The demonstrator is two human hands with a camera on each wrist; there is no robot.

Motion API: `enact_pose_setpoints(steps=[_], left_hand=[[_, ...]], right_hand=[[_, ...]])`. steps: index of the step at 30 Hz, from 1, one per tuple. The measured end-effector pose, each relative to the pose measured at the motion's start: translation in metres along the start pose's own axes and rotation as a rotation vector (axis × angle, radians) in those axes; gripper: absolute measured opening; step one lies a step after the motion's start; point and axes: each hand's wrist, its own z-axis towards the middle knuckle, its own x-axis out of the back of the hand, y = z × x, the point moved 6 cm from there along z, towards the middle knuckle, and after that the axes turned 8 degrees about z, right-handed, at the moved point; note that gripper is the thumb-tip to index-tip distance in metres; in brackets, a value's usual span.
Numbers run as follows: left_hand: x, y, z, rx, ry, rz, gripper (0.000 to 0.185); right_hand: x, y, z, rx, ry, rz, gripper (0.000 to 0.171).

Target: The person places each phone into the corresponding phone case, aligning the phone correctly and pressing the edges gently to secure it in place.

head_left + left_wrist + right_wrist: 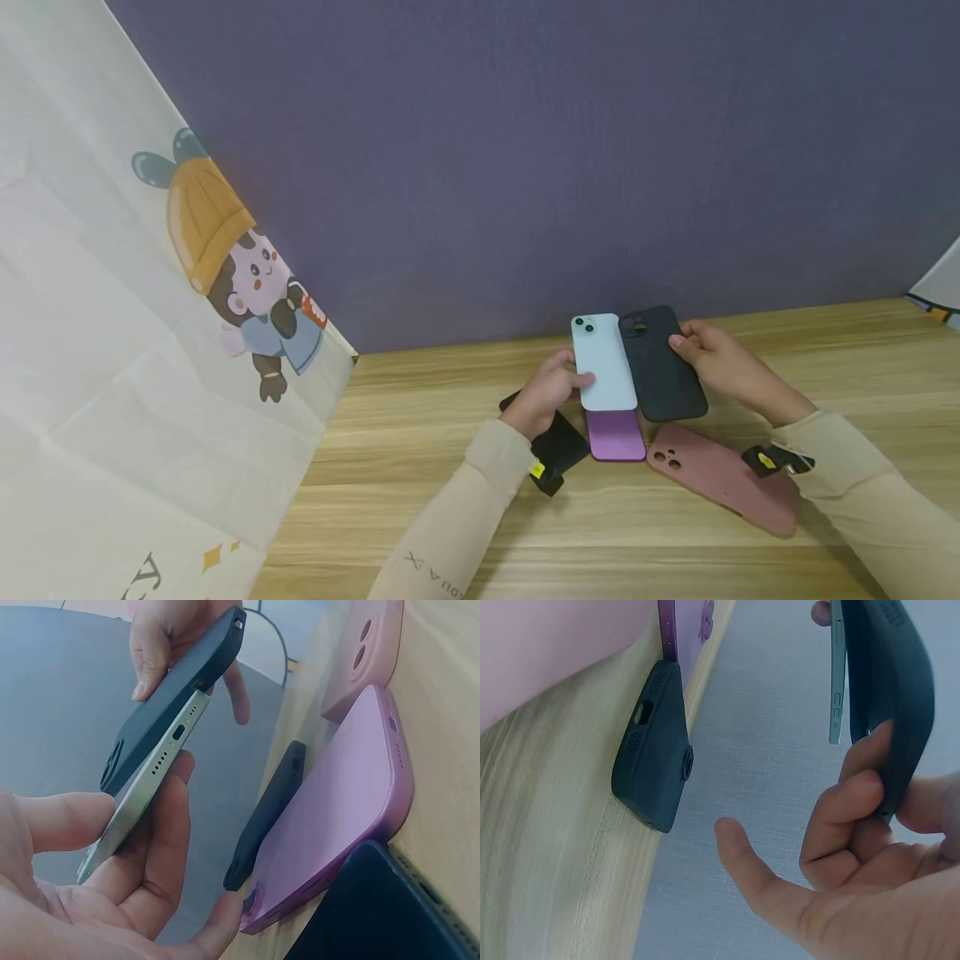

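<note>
1. A pale mint-green smartphone with a twin-lens camera (pixel 602 362) is held above the wooden bench (pixel 420 417) by the left hand (pixel 546 392), thumb across its back and fingers curled beneath.
2. A soft, dark navy silicone phone case (pixel 662 363) is gripped by the right hand (pixel 723 364), touching the phone's right edge; the phone is not seated in it, and its port end shows bare in the left wrist view.
3. Directly below the phone, a flat purple phone (pixel 616 435) lies on the bench.
4. Right of the purple phone, an empty dusty-pink silicone case (pixel 723 477) lies flat.
5. Left of the purple phone, a black case (pixel 557 446) lies partly hidden under the left wrist.
</note>
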Motion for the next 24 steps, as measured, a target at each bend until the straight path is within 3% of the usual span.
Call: enact_pose_setpoints(steps=[24], left_hand=[[-0.0039,-0.0006,0.0000,-0.004,-0.018,0.015,0.005]], right_hand=[[-0.0021,-0.0002,-0.0002,-0.005,0.001,0.020,0.044]])
